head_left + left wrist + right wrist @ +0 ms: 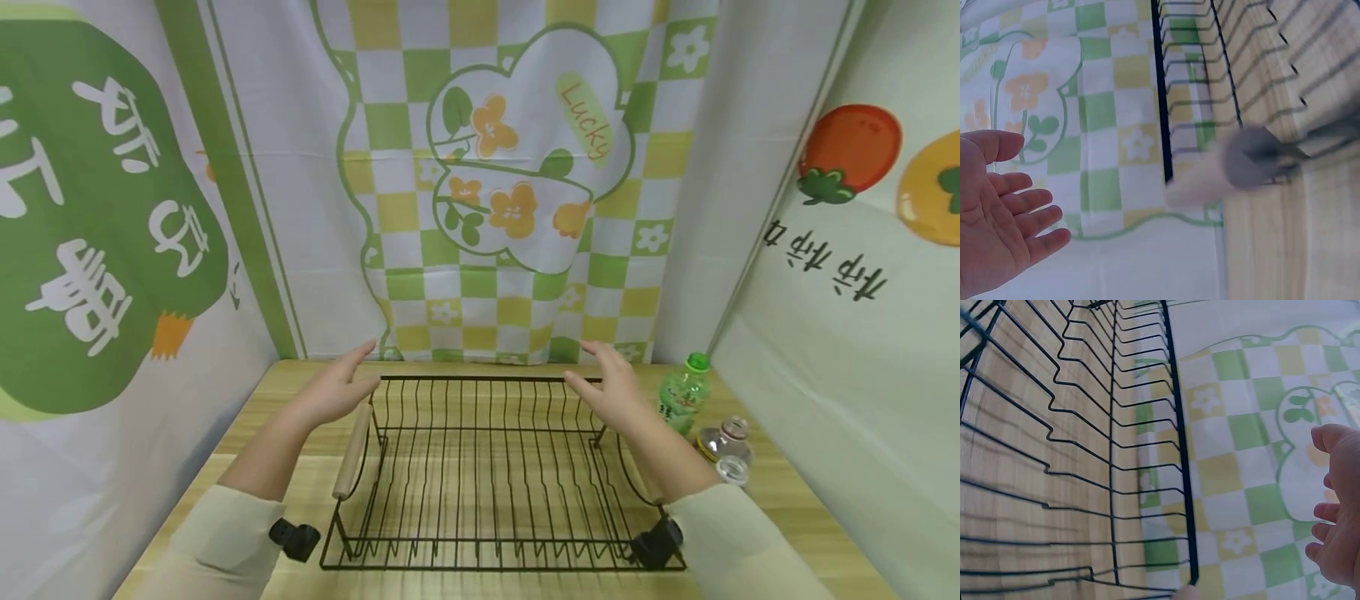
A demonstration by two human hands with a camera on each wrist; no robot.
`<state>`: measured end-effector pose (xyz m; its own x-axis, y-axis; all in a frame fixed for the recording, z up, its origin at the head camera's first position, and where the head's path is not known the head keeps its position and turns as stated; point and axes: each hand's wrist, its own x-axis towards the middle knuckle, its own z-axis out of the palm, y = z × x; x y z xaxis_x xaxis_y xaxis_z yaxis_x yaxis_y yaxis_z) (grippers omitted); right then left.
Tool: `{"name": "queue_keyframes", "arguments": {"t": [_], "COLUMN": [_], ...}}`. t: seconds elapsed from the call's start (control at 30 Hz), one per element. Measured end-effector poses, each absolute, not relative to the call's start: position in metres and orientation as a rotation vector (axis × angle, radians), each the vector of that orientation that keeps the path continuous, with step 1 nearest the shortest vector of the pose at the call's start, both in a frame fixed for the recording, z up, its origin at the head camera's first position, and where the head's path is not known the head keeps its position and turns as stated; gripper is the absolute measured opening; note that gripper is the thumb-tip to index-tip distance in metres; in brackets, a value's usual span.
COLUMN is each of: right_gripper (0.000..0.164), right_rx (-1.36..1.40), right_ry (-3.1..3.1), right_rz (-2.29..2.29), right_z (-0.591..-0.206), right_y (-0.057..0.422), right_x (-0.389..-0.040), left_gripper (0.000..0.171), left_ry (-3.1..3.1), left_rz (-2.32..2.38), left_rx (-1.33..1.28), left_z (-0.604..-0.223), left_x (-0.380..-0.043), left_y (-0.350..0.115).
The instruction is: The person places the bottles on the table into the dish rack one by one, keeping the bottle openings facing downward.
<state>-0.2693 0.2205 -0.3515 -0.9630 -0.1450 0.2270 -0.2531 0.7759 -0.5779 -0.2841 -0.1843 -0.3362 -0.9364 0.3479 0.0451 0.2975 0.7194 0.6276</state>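
Observation:
A black wire dish rack with wooden side handles stands on the wooden table. My left hand is held over the rack's left back corner, beside the left wooden handle; its fingers are extended and it holds nothing. On the other side, my right hand hovers at the right back corner, fingers loosely spread and nothing in them. In the left wrist view the left palm faces inward, apart from the blurred handle. The right wrist view has the right hand away from the rack wires.
To the right of the rack stand a green bottle, a clear bottle and another clear bottle top, partly behind the right forearm. Printed cloth hangs along the table's back edge, with more cloth at both sides.

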Motion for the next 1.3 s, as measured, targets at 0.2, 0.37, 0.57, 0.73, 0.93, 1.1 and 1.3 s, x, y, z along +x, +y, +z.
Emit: {"name": "queue_keyframes", "arguments": {"t": [0.2, 0.37, 0.57, 0.73, 0.93, 1.1, 1.3], "right_gripper": [0.07, 0.075, 0.077, 0.075, 0.073, 0.078, 0.083], "right_rx": [0.273, 0.187, 0.073, -0.013, -0.087, -0.158, -0.223], "right_ry": [-2.761, -2.741, -2.653, -2.583, -2.493, -2.461, -2.451], "right_rz": [0.965, 1.021, 1.016, 0.95, 0.933, 0.977, 0.979], "right_z": [-0.347, -0.349, -0.355, -0.363, -0.374, -0.387, -0.409], "right_y": [0.24, 0.252, 0.267, 0.285, 0.301, 0.315, 0.329], "right_x": [-0.246, -0.228, -0.208, -0.19, -0.17, -0.158, -0.148], "left_gripper": [0.069, 0.07, 0.069, 0.072, 0.08, 0.079, 0.073], "left_ry": [2.817, 2.765, 2.684, 2.565, 2.412, 2.335, 2.283], "left_rz": [1.119, 1.221, 1.335, 1.491, 1.662, 1.764, 1.801], "left_rx": [0.518, 0.488, 0.404, 0.377, 0.302, 0.255, 0.216], "left_z": [-0.357, -0.379, -0.403, -0.423, -0.447, -0.457, -0.459], "left_x": [-0.267, -0.259, -0.251, -0.247, -0.246, -0.247, -0.246], "left_y": [-0.205, -0.213, -0.215, -0.211, -0.208, -0.205, -0.203]}}
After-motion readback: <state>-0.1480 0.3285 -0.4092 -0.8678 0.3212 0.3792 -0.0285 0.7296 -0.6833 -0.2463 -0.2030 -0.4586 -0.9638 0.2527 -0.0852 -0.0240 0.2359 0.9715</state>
